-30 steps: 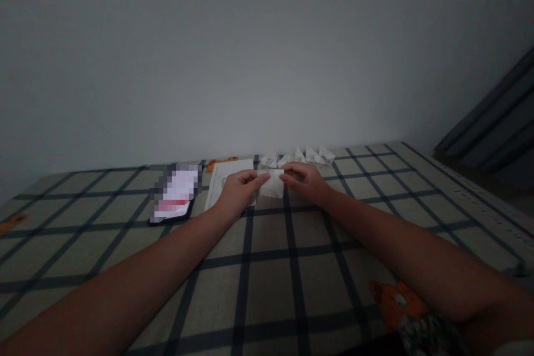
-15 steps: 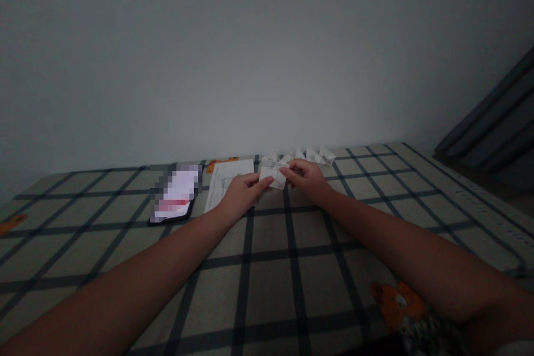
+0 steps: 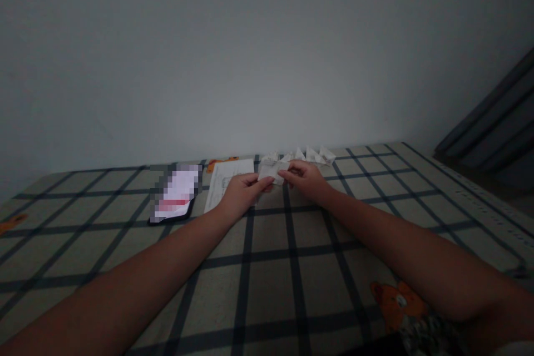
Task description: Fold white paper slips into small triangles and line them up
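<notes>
So, from the left: a black-edged rectangular phone (image 3: 186, 196) lies face up, its lit screen blurred into blocks, on the pale checked cloth (image 3: 267, 289) with dark crossing bands. Next comes a flat white printed paper sheet (image 3: 217, 186), slanting away toward the wall, its lower right part behind the left hand (image 3: 241, 193). That hand pinches a small off-white flat paper piece (image 3: 271, 172) by its left side, thumb on top. And there it is, mid-view, held between both hands: thin, angular, crisp-edged, its long axis seemingly running across from hand to hand (fingers cover its ends, so that's hard to swear to), one edge facing the person. The right hand (image 3: 306, 178) has thumb and fingertips closed on its right side. Just beyond, a row of white folded-paper shapes (image 3: 312, 156) stands near the cloth's far edge, sharp points upward, limiting room that way. Toward the person, the checks run wide between the forearms; rightward they stretch to a slanting border, with dark striped fabric (image 3: 496, 105) past it.
</notes>
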The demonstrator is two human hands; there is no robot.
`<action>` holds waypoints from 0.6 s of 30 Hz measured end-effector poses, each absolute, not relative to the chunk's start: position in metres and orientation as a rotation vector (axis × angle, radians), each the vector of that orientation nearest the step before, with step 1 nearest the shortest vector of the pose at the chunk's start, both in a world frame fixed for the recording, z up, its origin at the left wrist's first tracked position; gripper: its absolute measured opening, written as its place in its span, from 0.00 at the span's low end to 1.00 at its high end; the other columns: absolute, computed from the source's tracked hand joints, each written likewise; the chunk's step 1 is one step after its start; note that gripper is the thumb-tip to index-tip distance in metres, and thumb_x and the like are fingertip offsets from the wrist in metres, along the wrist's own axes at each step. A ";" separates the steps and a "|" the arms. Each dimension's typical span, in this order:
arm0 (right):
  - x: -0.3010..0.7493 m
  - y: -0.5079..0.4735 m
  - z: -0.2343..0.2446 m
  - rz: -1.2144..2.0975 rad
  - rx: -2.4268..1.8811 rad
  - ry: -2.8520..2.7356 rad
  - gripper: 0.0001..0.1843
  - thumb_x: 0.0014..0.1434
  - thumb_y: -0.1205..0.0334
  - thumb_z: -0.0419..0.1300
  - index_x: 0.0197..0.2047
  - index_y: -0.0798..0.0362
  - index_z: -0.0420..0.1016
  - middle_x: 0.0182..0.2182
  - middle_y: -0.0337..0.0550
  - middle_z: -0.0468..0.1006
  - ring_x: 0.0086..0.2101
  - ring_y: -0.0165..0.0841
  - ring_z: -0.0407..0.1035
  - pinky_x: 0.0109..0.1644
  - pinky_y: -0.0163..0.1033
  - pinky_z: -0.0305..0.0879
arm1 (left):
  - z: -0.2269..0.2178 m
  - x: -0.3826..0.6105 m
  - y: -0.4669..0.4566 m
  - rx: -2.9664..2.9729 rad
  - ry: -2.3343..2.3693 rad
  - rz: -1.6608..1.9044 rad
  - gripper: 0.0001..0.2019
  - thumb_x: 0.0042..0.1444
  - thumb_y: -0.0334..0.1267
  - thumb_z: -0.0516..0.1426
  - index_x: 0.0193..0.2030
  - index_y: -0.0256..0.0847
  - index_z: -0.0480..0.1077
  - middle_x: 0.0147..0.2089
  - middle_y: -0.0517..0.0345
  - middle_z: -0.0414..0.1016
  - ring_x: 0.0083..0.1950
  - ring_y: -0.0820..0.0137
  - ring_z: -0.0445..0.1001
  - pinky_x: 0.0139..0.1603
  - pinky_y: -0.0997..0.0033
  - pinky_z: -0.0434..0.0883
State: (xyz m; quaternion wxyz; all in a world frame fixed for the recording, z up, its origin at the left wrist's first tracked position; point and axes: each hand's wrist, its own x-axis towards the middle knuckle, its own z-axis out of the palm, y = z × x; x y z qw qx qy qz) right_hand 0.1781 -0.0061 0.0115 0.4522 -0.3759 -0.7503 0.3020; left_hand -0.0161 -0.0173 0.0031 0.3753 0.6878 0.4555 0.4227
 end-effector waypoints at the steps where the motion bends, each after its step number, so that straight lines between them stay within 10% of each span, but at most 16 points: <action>1: 0.178 -0.005 0.010 0.774 -0.906 -1.868 0.16 0.54 0.51 0.58 0.30 0.58 0.71 0.24 0.39 0.72 0.25 0.26 0.65 0.29 0.31 0.59 | 0.003 -0.017 -0.017 1.783 1.190 1.083 0.17 0.50 0.51 0.57 0.31 0.37 0.76 0.29 0.54 0.77 0.32 0.68 0.72 0.34 0.71 0.66; 18: 0.179 -0.009 0.011 0.255 -0.733 -2.076 0.11 0.56 0.58 0.57 0.27 0.56 0.68 0.26 0.40 0.69 0.27 0.25 0.61 0.30 0.31 0.57 | 0.005 -0.012 -0.017 1.621 1.000 1.038 0.15 0.49 0.44 0.59 0.41 0.37 0.69 0.28 0.57 0.74 0.27 0.73 0.72 0.28 0.74 0.67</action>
